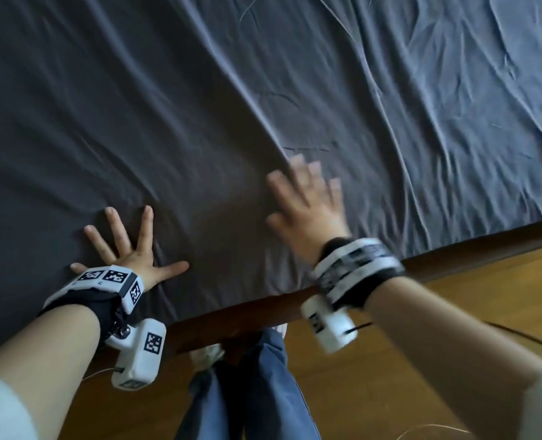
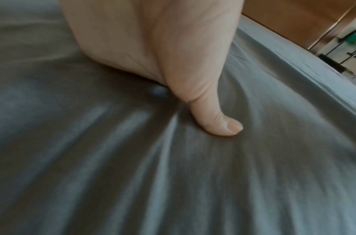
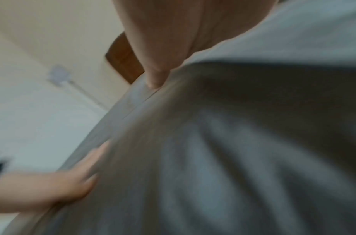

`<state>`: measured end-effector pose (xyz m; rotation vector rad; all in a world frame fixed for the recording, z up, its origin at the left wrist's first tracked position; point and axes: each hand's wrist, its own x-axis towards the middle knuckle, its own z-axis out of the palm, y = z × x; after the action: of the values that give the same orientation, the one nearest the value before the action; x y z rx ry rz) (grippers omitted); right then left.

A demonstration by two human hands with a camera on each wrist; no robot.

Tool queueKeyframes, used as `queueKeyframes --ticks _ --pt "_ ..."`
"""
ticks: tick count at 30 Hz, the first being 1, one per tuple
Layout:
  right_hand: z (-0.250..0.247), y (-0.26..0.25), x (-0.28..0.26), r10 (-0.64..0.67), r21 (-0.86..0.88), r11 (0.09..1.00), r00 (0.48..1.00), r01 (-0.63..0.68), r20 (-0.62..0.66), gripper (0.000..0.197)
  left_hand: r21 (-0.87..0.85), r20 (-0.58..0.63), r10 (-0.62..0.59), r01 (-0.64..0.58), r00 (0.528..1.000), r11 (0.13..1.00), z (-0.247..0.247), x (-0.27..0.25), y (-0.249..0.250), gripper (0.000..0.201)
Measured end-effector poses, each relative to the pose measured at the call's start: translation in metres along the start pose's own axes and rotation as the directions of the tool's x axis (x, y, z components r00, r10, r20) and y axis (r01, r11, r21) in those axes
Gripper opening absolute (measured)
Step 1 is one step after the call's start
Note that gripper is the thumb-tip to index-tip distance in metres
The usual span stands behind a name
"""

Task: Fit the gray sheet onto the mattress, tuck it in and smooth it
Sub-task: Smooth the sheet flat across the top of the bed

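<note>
Gray sheet [image 1: 263, 90] covers the mattress top, creased diagonally. Left hand [image 1: 126, 249] lies flat near the bed edge, fingers [image 1: 114, 223] spread, likely anchoring the fabric. Right hand [image 1: 307, 208], blurred, fingers splayed on the sheet, probably sweeping wrinkles outward.

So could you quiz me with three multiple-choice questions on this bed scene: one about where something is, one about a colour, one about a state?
1. Where is the left hand?
A. Flat on the sheet
B. On the floor
C. In a pocket

2. What colour is the sheet?
A. Red
B. Gray
C. Yellow

3. How is the sheet in front of the right hand?
A. Perfectly smooth
B. Rolled up
C. Creased in long folds

Answers: 1 A, its spread fingers lie on the fabric near the bed frame. 2 B, gray in every view. 3 C, ridges run away from the fingers.
</note>
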<state>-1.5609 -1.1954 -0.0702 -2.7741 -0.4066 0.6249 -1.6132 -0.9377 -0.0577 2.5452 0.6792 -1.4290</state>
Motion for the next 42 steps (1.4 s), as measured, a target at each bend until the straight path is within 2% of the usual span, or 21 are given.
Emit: queueKeyframes --ticks 1,3,5,6,8,9,11,14,16,18,19,20,21,23,25,28,31,34,36,40,42 --pt "0.015 -0.026 -0.004 -0.145 -0.014 0.989 0.985 0.147 0.091 0.067 0.001 0.003 0.002 -0.002 1.000 1.000 -0.001 0.001 -0.001 0.113" --pt "0.035 -0.047 -0.009 -0.283 -0.086 0.946 0.927 0.312 0.246 0.066 -0.001 0.023 0.006 -0.006 1.000 1.000 -0.002 0.004 -0.003 0.115" --pt "0.039 -0.023 -0.006 -0.270 -0.120 0.947 0.939 0.299 0.212 0.067 0.000 0.045 0.017 -0.017 0.999 1.000 -0.003 0.006 -0.006 0.114" --pt "0.037 -0.004 -0.005 -0.198 -0.116 0.969 0.966 0.218 0.164 0.067 -0.001 0.049 0.022 -0.022 0.999 1.000 -0.003 0.007 -0.006 0.113" --pt "0.023 0.041 -0.006 0.048 -0.090 0.995 0.996 -0.042 0.072 0.069 -0.002 0.045 0.035 -0.035 0.998 0.999 -0.003 0.006 -0.006 0.111" --pt "0.013 0.064 -0.008 0.186 -0.068 0.981 0.980 -0.181 0.066 0.070 -0.002 0.040 0.043 -0.042 0.998 0.999 -0.002 0.005 -0.005 0.110" --pt "-0.009 0.098 -0.015 0.401 -0.005 0.915 0.910 -0.403 0.101 0.072 -0.007 0.037 0.050 -0.050 0.998 0.999 -0.004 0.003 -0.006 0.108" --pt "-0.031 0.113 -0.023 0.525 0.109 0.837 0.844 -0.536 0.110 0.080 -0.036 0.064 0.064 -0.061 0.996 0.997 -0.010 0.000 -0.011 0.106" --pt "-0.039 0.112 -0.020 0.593 0.223 0.788 0.805 -0.574 -0.020 0.085 -0.055 0.081 0.065 -0.061 0.995 0.997 -0.013 0.002 -0.013 0.102" --pt "-0.046 0.114 -0.011 0.694 0.327 0.705 0.708 -0.630 -0.132 0.075 -0.069 0.080 0.051 -0.046 0.995 0.997 -0.015 0.005 -0.012 0.096" --pt "-0.050 0.118 -0.005 0.739 0.342 0.660 0.661 -0.669 -0.131 0.067 -0.070 0.071 0.041 -0.036 0.997 0.997 -0.016 0.006 -0.010 0.093" --pt "-0.053 0.124 0.001 0.760 0.326 0.636 0.641 -0.699 -0.107 0.058 -0.073 0.054 0.029 -0.025 0.998 0.997 -0.015 0.008 -0.009 0.091" --pt "-0.054 0.130 0.007 0.748 0.298 0.647 0.660 -0.702 -0.069 0.048 -0.079 0.032 0.013 -0.010 0.999 0.997 -0.013 0.009 -0.008 0.090" --pt "-0.057 0.139 0.017 0.665 0.224 0.724 0.747 -0.653 0.029 0.025 -0.100 -0.030 -0.034 0.031 0.999 0.995 -0.009 0.007 -0.004 0.089" --pt "-0.062 0.151 0.017 0.587 0.178 0.788 0.806 -0.590 0.073 0.017 -0.155 -0.108 -0.107 0.089 0.988 0.984 -0.005 -0.001 0.008 0.088" --pt "-0.077 0.176 0.011 0.577 0.214 0.790 0.815 -0.574 0.056 0.020 -0.276 -0.233 -0.212 0.145 0.949 0.950 0.004 -0.017 0.050 0.081" --pt "-0.088 0.193 0.010 0.547 0.186 0.804 0.825 -0.565 0.141 0.025 -0.372 -0.287 -0.164 0.048 0.944 0.927 0.023 -0.037 0.130 0.071" --pt "-0.094 0.206 0.014 0.439 0.194 0.856 0.871 -0.480 0.219 0.026 -0.406 -0.236 -0.058 -0.044 0.970 0.913 0.041 -0.054 0.219 0.070" --pt "-0.102 0.224 0.012 0.434 0.232 0.852 0.882 -0.469 0.184 0.027 -0.439 -0.176 -0.058 -0.026 0.983 0.898 0.046 -0.060 0.256 0.074" --pt "-0.118 0.270 0.001 0.546 0.102 0.827 0.832 -0.554 0.097 0.060 -0.367 -0.066 -0.080 0.050 0.995 0.929 0.037 -0.049 0.264 0.084" --pt "-0.117 0.281 0.002 0.534 0.025 0.842 0.839 -0.539 0.102 0.055 -0.337 0.007 -0.053 0.052 0.999 0.940 0.028 -0.043 0.259 0.085"
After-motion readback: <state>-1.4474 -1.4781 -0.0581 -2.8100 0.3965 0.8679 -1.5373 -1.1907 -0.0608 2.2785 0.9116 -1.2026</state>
